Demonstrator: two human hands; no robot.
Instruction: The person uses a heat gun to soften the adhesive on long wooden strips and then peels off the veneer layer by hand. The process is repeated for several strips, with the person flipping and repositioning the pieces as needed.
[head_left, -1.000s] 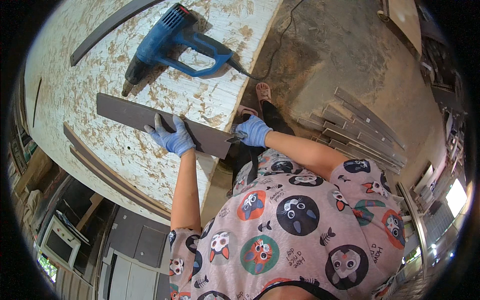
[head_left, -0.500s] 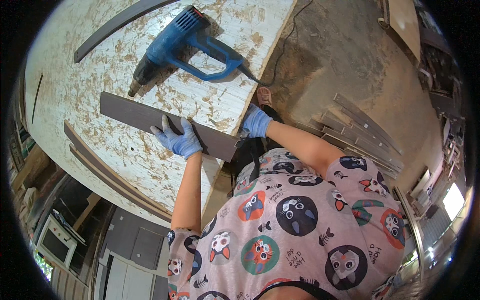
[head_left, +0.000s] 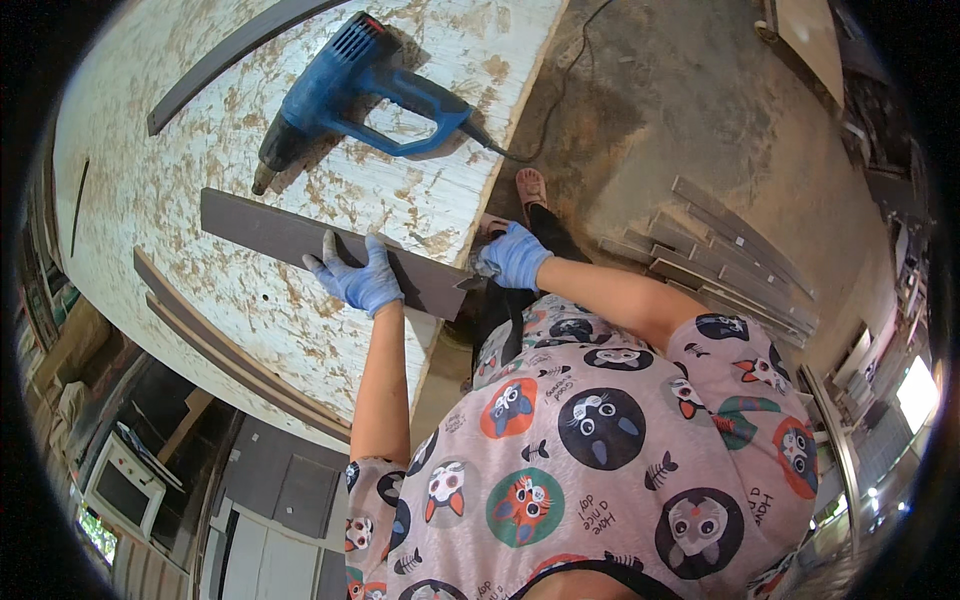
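A long dark grey board [head_left: 270, 226] lies across the near corner of the worktable, its right end reaching past the edge. My left hand [head_left: 358, 278], in a blue-and-white glove, presses on the board with its fingers spread. At that right end is my right hand [head_left: 517, 257], gloved the same way and closed around a utility knife [head_left: 467, 283]. The short blade shows against the end of the board; most of the handle is hidden in the fingers. Beyond the board a blue heat gun [head_left: 345, 100] rests on its side, nozzle toward the board's far left part.
The white worktable [head_left: 440, 190] is blotched with brown marks. Grey strips [head_left: 230, 65] lie at its far side and more strips [head_left: 240, 350] along its left. From the heat gun a cord [head_left: 550, 130] drops to the floor, where a stack of boards [head_left: 720, 250] lies on the right.
My right hand has come up slightly and turned at the board's end, so the knife's blade shows more. My left hand and the board stay in place. The view has shifted a little.
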